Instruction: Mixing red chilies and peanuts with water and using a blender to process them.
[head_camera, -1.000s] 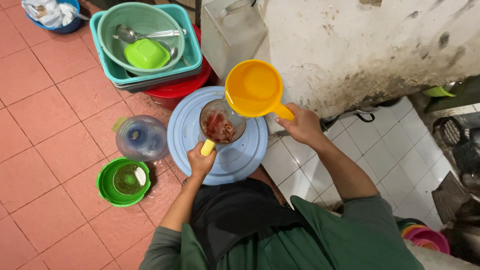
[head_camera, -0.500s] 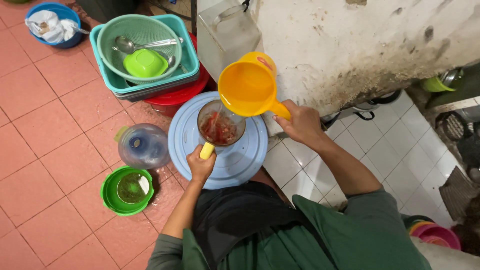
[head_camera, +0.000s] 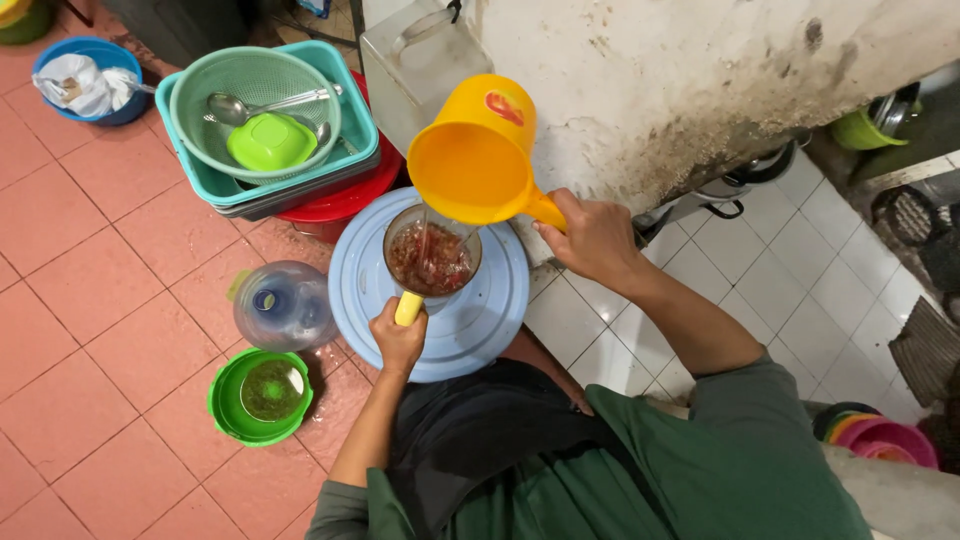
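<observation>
Tiled floor (head_camera: 110, 300), probably wet

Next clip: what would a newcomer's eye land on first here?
First, the bright yellow scoop at centre, tilted by the right hand so a thin stream falls into the clear jug of reddish mix. The left hand holds the jug's yellow handle, and the jug stands on a pale blue round lid. Upper left, a green colander with a ladle sits in stacked teal basins.
</observation>
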